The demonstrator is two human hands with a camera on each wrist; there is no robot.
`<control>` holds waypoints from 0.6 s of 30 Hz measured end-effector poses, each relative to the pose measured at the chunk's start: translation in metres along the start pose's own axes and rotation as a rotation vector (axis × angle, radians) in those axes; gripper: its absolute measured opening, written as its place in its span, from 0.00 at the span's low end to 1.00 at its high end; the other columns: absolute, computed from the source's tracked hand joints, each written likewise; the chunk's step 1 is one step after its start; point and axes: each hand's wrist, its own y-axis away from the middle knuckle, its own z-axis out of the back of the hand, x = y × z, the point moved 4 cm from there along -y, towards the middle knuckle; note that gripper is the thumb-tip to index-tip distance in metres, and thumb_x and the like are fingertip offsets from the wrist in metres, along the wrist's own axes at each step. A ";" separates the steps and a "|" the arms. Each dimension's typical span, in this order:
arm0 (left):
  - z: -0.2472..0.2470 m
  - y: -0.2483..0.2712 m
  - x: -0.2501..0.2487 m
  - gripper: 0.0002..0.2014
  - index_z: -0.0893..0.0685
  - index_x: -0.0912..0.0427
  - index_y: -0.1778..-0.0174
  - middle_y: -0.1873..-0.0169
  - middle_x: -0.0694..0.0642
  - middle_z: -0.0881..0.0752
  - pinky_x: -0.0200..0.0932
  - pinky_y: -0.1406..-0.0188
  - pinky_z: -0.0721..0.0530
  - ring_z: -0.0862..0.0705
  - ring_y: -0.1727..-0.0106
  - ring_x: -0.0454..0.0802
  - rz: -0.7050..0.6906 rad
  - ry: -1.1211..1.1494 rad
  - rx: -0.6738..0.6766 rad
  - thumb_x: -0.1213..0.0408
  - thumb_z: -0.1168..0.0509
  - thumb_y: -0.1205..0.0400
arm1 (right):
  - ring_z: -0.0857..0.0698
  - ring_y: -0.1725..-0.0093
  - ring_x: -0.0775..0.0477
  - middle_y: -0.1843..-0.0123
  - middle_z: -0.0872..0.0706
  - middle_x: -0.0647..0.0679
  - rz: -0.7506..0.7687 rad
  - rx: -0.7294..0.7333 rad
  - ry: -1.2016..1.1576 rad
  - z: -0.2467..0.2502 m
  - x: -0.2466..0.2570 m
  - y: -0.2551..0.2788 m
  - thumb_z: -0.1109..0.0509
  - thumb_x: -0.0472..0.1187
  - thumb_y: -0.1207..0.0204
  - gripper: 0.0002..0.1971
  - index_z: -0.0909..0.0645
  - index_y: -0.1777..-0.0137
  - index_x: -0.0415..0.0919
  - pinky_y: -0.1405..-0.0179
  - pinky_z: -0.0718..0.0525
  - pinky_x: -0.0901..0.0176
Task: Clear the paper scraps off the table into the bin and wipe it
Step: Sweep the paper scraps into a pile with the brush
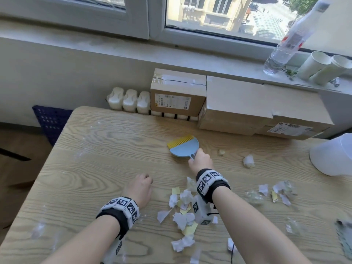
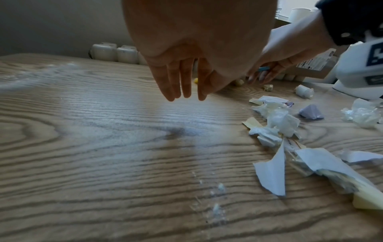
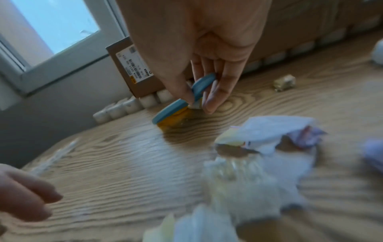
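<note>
Torn white and yellow paper scraps [image 1: 182, 208] lie heaped on the wooden table [image 1: 95, 149], under my right forearm; more scraps [image 1: 276, 191] are scattered to the right. A small blue dustpan [image 1: 183, 147] with a yellow toothed edge lies flat beyond the heap. My right hand [image 1: 194, 157] holds its handle, and the right wrist view shows the fingers [image 3: 213, 98] and thumb pinching the blue handle [image 3: 204, 83]. My left hand [image 1: 141, 185] hovers just above the bare table left of the heap, its fingers [image 2: 182, 81] hanging relaxed and holding nothing.
A white plastic container [image 1: 335, 155] stands at the table's right edge. Cardboard boxes [image 1: 247, 107] line the far edge under the windowsill, which holds a bottle [image 1: 289, 40] and paper cups [image 1: 323, 67]. A crumpled wad [image 1: 248, 161] lies near the dustpan. A greenish cloth [image 1: 344, 237] shows at the right edge.
</note>
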 end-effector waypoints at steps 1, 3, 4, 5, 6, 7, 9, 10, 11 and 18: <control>-0.001 0.002 0.000 0.14 0.21 0.58 0.39 0.37 0.51 0.22 0.45 0.47 0.23 0.24 0.36 0.50 0.003 -0.006 0.003 0.64 0.46 0.18 | 0.17 0.43 0.35 0.43 0.15 0.38 -0.026 0.021 -0.018 -0.002 -0.007 0.007 0.37 0.38 0.21 0.13 0.27 0.38 0.36 0.49 0.19 0.51; -0.002 0.007 -0.003 0.14 0.21 0.57 0.39 0.37 0.51 0.22 0.46 0.48 0.22 0.25 0.35 0.50 0.002 -0.025 0.014 0.63 0.46 0.17 | 0.17 0.43 0.37 0.43 0.15 0.38 -0.057 0.060 -0.023 -0.007 -0.025 0.023 0.36 0.38 0.23 0.13 0.24 0.40 0.37 0.50 0.21 0.54; -0.003 0.009 -0.005 0.14 0.21 0.57 0.39 0.36 0.51 0.23 0.46 0.48 0.22 0.25 0.35 0.50 -0.002 -0.035 0.022 0.63 0.46 0.17 | 0.17 0.45 0.38 0.45 0.15 0.39 -0.063 0.074 -0.026 -0.008 -0.034 0.033 0.35 0.38 0.24 0.12 0.23 0.42 0.37 0.53 0.21 0.55; -0.004 0.011 -0.008 0.14 0.21 0.58 0.39 0.36 0.52 0.23 0.47 0.47 0.22 0.25 0.35 0.50 -0.009 -0.043 0.031 0.63 0.47 0.17 | 0.17 0.47 0.39 0.47 0.15 0.40 -0.065 0.089 -0.033 -0.008 -0.042 0.042 0.35 0.38 0.25 0.10 0.23 0.45 0.38 0.55 0.22 0.55; -0.006 0.013 -0.010 0.14 0.21 0.58 0.39 0.36 0.52 0.23 0.47 0.47 0.22 0.25 0.35 0.50 -0.015 -0.048 0.043 0.64 0.47 0.17 | 0.17 0.48 0.39 0.49 0.15 0.41 -0.068 0.100 -0.040 -0.009 -0.051 0.051 0.35 0.37 0.25 0.09 0.22 0.46 0.39 0.56 0.22 0.56; -0.008 0.014 -0.012 0.14 0.21 0.58 0.38 0.35 0.52 0.23 0.48 0.46 0.21 0.25 0.35 0.51 -0.020 -0.050 0.055 0.64 0.47 0.17 | 0.17 0.48 0.39 0.49 0.15 0.41 -0.077 0.108 -0.043 -0.009 -0.058 0.058 0.35 0.37 0.25 0.09 0.22 0.46 0.38 0.57 0.22 0.56; -0.013 0.016 -0.015 0.15 0.22 0.57 0.38 0.35 0.53 0.23 0.49 0.44 0.20 0.25 0.35 0.51 -0.029 -0.052 0.076 0.64 0.47 0.17 | 0.16 0.44 0.39 0.44 0.14 0.40 -0.105 0.130 -0.067 -0.011 -0.072 0.071 0.35 0.37 0.24 0.14 0.24 0.39 0.36 0.54 0.21 0.55; -0.015 0.017 -0.017 0.15 0.22 0.57 0.38 0.35 0.53 0.23 0.50 0.43 0.19 0.25 0.35 0.51 -0.035 -0.051 0.081 0.64 0.47 0.17 | 0.17 0.41 0.38 0.41 0.15 0.39 -0.111 0.140 -0.103 -0.012 -0.078 0.076 0.35 0.37 0.23 0.17 0.27 0.35 0.35 0.52 0.21 0.54; -0.016 0.017 -0.017 0.15 0.21 0.57 0.38 0.35 0.53 0.23 0.51 0.44 0.19 0.25 0.35 0.51 -0.037 -0.045 0.081 0.64 0.47 0.17 | 0.17 0.39 0.38 0.38 0.16 0.39 -0.103 0.154 -0.143 -0.013 -0.080 0.078 0.37 0.37 0.21 0.19 0.31 0.31 0.35 0.51 0.21 0.54; -0.022 0.022 -0.032 0.14 0.21 0.58 0.39 0.36 0.53 0.23 0.49 0.47 0.18 0.24 0.36 0.51 -0.088 -0.042 0.080 0.64 0.46 0.17 | 0.20 0.57 0.40 0.52 0.19 0.42 0.010 0.113 -0.201 -0.001 -0.085 0.089 0.45 0.37 0.17 0.04 0.38 0.46 0.38 0.63 0.28 0.54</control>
